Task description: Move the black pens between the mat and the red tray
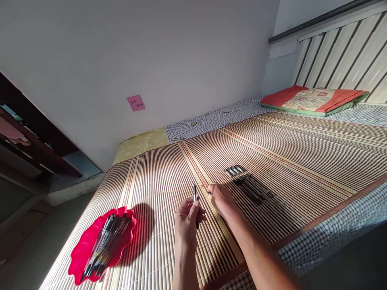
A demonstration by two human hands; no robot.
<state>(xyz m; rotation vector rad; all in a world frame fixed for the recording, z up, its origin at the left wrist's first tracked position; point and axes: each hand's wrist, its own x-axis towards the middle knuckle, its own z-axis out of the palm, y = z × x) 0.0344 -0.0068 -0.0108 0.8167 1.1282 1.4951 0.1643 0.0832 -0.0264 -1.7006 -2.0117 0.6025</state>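
Observation:
My left hand [188, 215] is closed around a pen [195, 194], held upright between thumb and fingers with its tip pointing away from me. The pen has a dark front part, a pale middle and a dark lower end. Just to its right, my right hand [220, 196] is closed over the mat, with a small dark bit showing at its fingertips. What it grips is mostly hidden. Beyond my right forearm lies a row of short black-and-white pieces [235, 170], like pen parts. Several black pens or pen barrels [250, 189] lie side by side below them.
A red scalloped dish [87, 241] at the left holds many pens [107, 243]. Everything rests on a striped bamboo mat [163, 181] over a bed. A folded red and floral cloth [314, 99] lies at the far right. A pink note [136, 103] is on the wall.

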